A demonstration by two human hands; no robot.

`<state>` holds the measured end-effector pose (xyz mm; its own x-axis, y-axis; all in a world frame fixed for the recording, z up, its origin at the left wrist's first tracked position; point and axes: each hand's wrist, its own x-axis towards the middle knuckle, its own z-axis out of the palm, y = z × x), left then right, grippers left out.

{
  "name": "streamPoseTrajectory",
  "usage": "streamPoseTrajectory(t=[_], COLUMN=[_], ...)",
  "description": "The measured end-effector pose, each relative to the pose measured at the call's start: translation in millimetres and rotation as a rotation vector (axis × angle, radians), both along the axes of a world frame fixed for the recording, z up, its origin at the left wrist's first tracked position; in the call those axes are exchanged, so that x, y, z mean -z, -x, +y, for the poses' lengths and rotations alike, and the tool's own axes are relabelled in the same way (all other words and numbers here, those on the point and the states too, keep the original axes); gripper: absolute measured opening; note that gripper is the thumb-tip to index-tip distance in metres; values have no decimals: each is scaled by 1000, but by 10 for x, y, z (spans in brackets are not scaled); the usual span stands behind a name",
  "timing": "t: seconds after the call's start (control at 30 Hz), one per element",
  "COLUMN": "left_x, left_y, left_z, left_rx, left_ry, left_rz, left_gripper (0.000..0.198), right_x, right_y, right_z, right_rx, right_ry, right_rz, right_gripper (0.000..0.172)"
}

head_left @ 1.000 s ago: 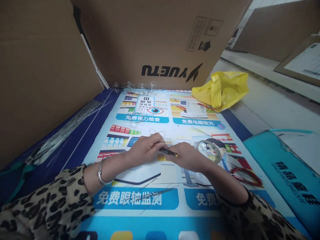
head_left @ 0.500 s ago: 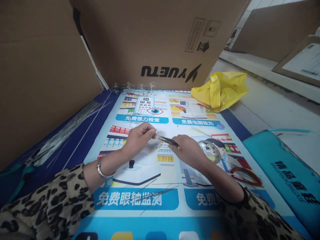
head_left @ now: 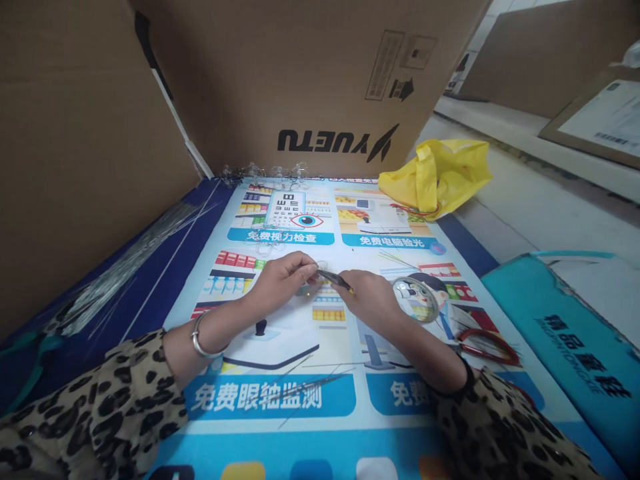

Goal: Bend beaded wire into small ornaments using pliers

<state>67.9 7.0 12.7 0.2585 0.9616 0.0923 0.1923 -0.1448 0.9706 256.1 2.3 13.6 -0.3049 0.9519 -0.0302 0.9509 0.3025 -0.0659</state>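
Note:
My left hand (head_left: 283, 283) is closed in a pinch on a thin wire loop piece (head_left: 306, 291), whose fine strands hang below the fingertips. Wrapped around the handles of a pair of pliers (head_left: 331, 277), my right hand (head_left: 373, 297) points their dark jaws leftward. The jaw tips meet the wire at my left fingertips; the exact grip is too small to make out. Another bent wire piece (head_left: 270, 245) lies just behind my left hand. Several loose straight wires (head_left: 300, 390) rest on the printed sheet (head_left: 335, 340) nearer to me.
Cardboard (head_left: 240, 87) walls the back and left. Several wire shapes (head_left: 260, 177) sit against it. A wire bundle (head_left: 135, 260) and teal handles (head_left: 35, 363) lie left. Rightward are a clear ring-shaped roll (head_left: 434, 303), red handles (head_left: 493, 347), a yellow bag (head_left: 450, 177) and a teal box (head_left: 560, 333).
The plier tips have moved left, up against my left fingertips. My left hand has shifted slightly right, and the wire loop now shows less. The whole view has drifted a little.

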Motion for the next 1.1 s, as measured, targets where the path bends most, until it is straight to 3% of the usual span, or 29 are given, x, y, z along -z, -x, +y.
streamPoseTrajectory(t=[0.1, 0.2, 0.3, 0.43, 0.83, 1.1], left_x=[33, 117, 200, 231, 206, 222], left_y=[53, 123, 154, 115, 57, 90], left_z=[85, 224, 338, 368, 329, 328], left_rx=[-92, -154, -35, 53, 83, 65], left_ry=[-128, -304, -447, -512, -504, -514], left_rz=[90, 306, 552, 743, 782, 769], left_gripper=[14, 13, 14, 19, 10, 2], right_x=[17, 50, 82, 104, 131, 148], right_y=[-27, -64, -96, -128, -123, -95], right_z=[29, 55, 69, 83, 101, 120], right_rx=[27, 30, -15, -57, -138, -36], right_ry=[-52, -158, -282, -374, -376, -268], right_rz=[-26, -85, -155, -187, -199, -107], right_gripper=[25, 21, 16, 16, 18, 16])
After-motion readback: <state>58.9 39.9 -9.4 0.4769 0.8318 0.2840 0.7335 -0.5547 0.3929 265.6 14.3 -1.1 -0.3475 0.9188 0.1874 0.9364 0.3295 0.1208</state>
